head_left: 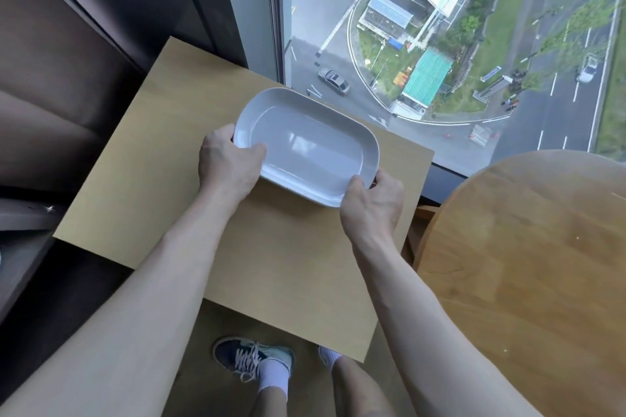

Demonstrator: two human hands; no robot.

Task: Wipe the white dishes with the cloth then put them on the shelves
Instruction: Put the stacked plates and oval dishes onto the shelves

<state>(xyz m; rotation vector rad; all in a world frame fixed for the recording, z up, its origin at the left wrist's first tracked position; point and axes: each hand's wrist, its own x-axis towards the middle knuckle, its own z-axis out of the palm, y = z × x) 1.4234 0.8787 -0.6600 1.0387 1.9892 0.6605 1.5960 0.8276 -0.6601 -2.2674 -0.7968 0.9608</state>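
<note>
we hold the white dish (305, 145) over the tan counter (162, 152) by the window (440, 44). left hand (225, 164) and right hand (371, 206) curl fingers (252, 150) round opposite rims. can't tell if it's set down. risk: rim-only grip on slick glaze, dish slips.

The white dish (306, 145) looks like glazed ceramic: smooth and glossy, with pale window reflections lying across its flat bottom. Under it the shelf top (162, 152) is a light tan board, matt and even, with hardly any grain showing, like laminate or veneer. The round table (528, 264) on the right looks like solid wood, joined strips with clear grain and a soft satin sheen. The window pane (440, 27) is clear glass. The wall panels (50, 85) on the left are dark brown and matt. Down below, a shoe (250, 357) has a cloth upper and white woven laces, and the sock (272, 379) is white ribbed knit.
</note>
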